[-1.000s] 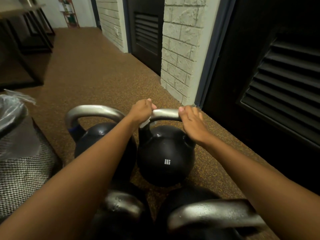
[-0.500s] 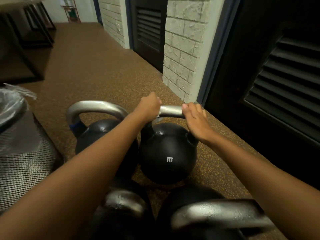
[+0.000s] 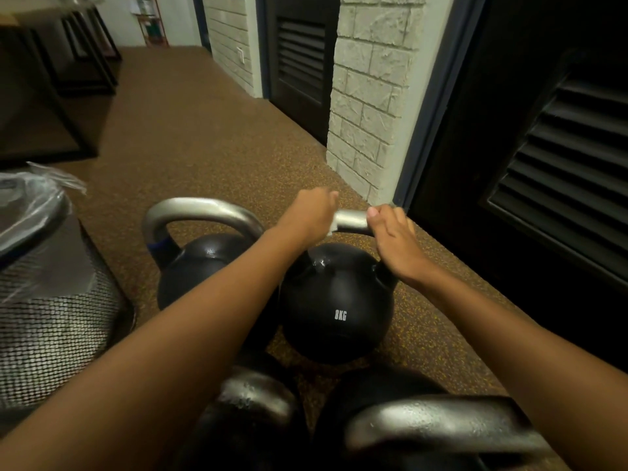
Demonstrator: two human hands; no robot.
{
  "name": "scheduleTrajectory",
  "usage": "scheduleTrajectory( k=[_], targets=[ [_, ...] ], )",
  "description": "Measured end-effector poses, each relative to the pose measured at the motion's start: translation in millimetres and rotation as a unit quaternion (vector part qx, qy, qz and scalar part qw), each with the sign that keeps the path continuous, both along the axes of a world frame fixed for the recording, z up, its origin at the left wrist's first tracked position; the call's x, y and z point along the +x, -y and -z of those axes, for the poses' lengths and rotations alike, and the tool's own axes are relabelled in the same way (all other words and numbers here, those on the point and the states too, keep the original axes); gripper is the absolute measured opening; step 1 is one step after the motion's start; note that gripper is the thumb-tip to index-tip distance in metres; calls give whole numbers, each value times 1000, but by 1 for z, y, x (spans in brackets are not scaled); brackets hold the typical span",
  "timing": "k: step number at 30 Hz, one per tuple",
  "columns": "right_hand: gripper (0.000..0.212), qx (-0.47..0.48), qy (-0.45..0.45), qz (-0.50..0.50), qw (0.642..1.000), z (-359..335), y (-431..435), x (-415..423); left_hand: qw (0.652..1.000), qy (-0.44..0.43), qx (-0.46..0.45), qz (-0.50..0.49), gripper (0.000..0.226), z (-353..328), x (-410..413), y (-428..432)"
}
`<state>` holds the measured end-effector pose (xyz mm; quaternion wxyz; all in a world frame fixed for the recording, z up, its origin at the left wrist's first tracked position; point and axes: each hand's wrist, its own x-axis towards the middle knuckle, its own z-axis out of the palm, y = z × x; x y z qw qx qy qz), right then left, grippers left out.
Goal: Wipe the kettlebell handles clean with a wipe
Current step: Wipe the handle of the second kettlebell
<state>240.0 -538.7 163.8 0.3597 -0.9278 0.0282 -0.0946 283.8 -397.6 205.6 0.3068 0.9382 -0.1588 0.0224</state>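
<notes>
A black kettlebell (image 3: 336, 307) marked 8KG stands on the floor, its silver handle (image 3: 351, 219) across the top. My left hand (image 3: 311, 215) is closed over the left part of that handle with a white wipe (image 3: 332, 227) pressed against the metal; only a small edge of the wipe shows. My right hand (image 3: 394, 241) grips the right end of the same handle. A second black kettlebell (image 3: 204, 266) with a bare silver handle (image 3: 200, 209) stands to the left, partly behind my left forearm.
Two more kettlebells (image 3: 435, 433) sit at the bottom edge, their handles beaded with droplets. A mesh waste bin (image 3: 51, 328) with a plastic liner stands at left. A brick pillar (image 3: 370, 96) and dark louvred doors (image 3: 557, 171) line the right side. Brown speckled floor runs ahead.
My left hand with the wipe has shifted a little along the handle, first rightward, then back, with the wipe's edge showing again. My right hand stays on the handle's right end.
</notes>
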Motion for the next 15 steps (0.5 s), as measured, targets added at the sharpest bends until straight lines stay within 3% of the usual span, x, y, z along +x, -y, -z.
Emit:
scheduleTrajectory(
  k=[4,7,11,15],
  targets=[
    [30,0,-5,-7,1000,-1,0,-1,999,30,-37,17,29,3,-3,-2],
    [32,-3,-2,-6,1000,-2,0,-2,999,4,-42,-10,37,10,2,-14],
    [31,-6,7,-2,1000,0,0,-1,999,4,12,-48,27,13,5,-7],
    [28,0,9,-4,1000,1,0,-1,996,78,42,-12,22,10,-8,18]
  ],
)
